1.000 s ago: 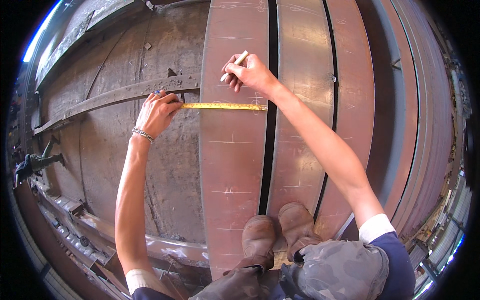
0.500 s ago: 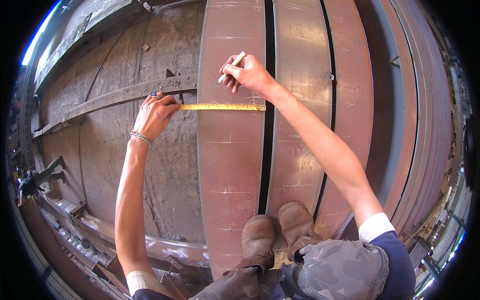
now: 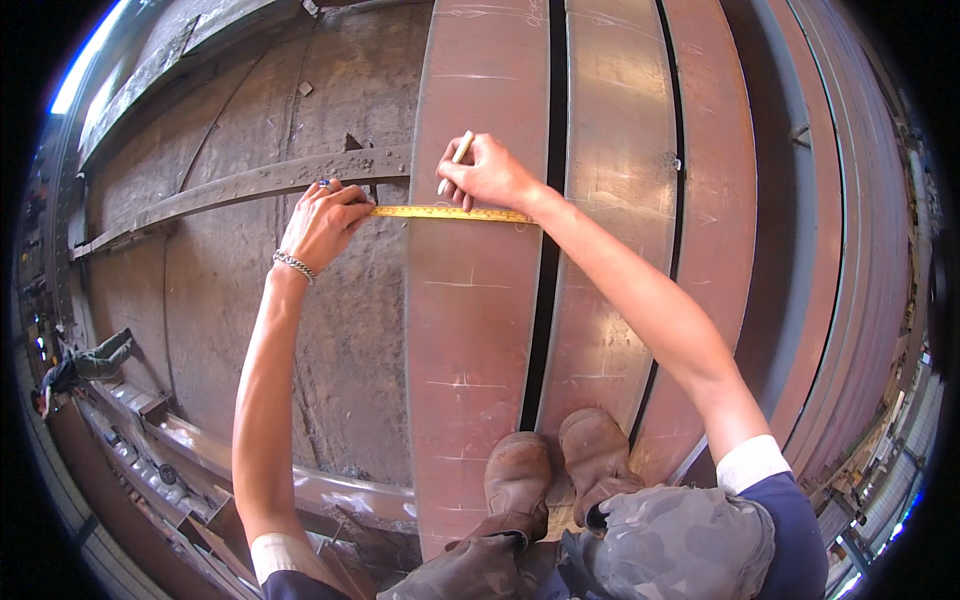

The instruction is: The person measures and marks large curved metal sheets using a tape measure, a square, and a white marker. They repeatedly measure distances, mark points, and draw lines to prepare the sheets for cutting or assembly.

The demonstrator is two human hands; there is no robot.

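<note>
A yellow tape measure (image 3: 430, 212) lies across a long reddish-brown steel beam (image 3: 465, 330), its strip reaching to the beam's right edge. Beyond the beam's left edge, my left hand (image 3: 325, 222) is closed on the tape's left end; whatever case it may have is hidden by the fingers. My right hand (image 3: 487, 172) grips a pale chalk stick (image 3: 462, 147) between thumb and fingers, its lower tip close to the beam just above the tape. White chalk lines and small crosses mark the beam's surface.
More steel beams (image 3: 620, 130) run parallel on the right, parted by dark gaps. My boots (image 3: 518, 470) stand on the beams. A rusty crossbar (image 3: 250, 183) spans the lower, dirty metal surface (image 3: 340, 330) at left. Far left, another person (image 3: 85, 370) is visible.
My right hand has come down toward the tape, and the chalk now stands more upright. The view has shifted slightly; my left hand keeps its hold on the tape.
</note>
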